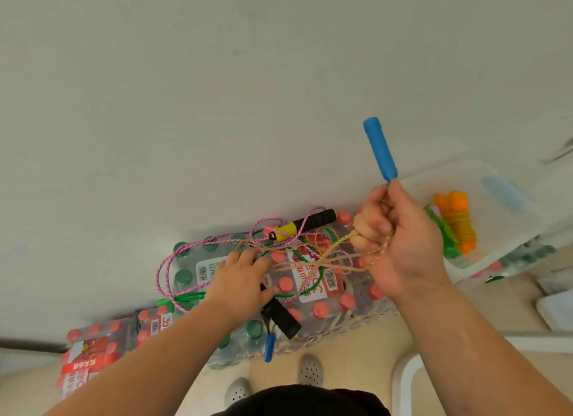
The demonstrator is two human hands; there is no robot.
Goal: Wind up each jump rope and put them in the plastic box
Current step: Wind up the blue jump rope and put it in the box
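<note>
Looking straight down here. The right hand [400, 239] is up in the air with its fingers curled tight round a few loops of the blue-handled jump rope [333, 251]. One blue handle [379, 149] sticks up out of the top of the fist. The yellowish-orange cord runs from that fist down-left into the tangle, and the other blue handle [269, 347] dangles off the near edge of the stack.

The left hand [245, 276] lies flat on the tangle with fairly straight fingers, pressing on the cords. I can't see it pinching anything.

The mess sits on shrink-wrapped water bottle packs [325, 304] with red and green caps. In it there's:
- a pink jump rope [164, 267], looped wide to the left
- a black-and-yellow handle [304, 225] at the far side
- a green rope [297, 294] in the middle
- another black handle [282, 318], just beside the left thumb

The clear plastic box [502, 232] sits off to the right on more bottle packs. It already has a wound-up orange jump rope [459, 220] in it, with a green one touching it on the left. Grey clogs [310, 369] show at the bottom.
</note>
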